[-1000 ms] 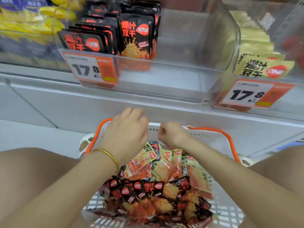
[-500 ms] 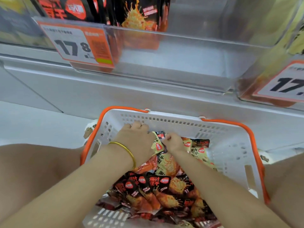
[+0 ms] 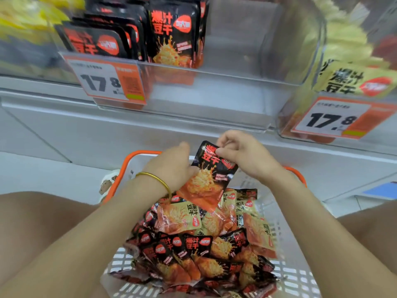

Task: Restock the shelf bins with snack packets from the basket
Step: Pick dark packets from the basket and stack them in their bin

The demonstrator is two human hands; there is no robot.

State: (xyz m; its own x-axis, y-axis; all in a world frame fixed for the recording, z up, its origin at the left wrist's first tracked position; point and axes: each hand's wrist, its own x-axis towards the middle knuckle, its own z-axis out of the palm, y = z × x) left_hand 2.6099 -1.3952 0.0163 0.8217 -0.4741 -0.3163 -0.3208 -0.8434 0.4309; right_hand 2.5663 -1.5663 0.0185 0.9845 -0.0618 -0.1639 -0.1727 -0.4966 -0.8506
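Between the knees, the basket (image 3: pixel 296 274) holds heaped snack packets (image 3: pixel 193 244). Just above, the right grip (image 3: pixel 242 155) pinches a black packet (image 3: pixel 211 171) by its top corner and the left grip (image 3: pixel 171 166) holds its side, likely squaring it upright for the shelf bin (image 3: pixel 225 87) beyond.

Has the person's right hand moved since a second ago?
Yes. Against the basket, the right hand has risen from among the packets to above the far rim, pinching a black packet.
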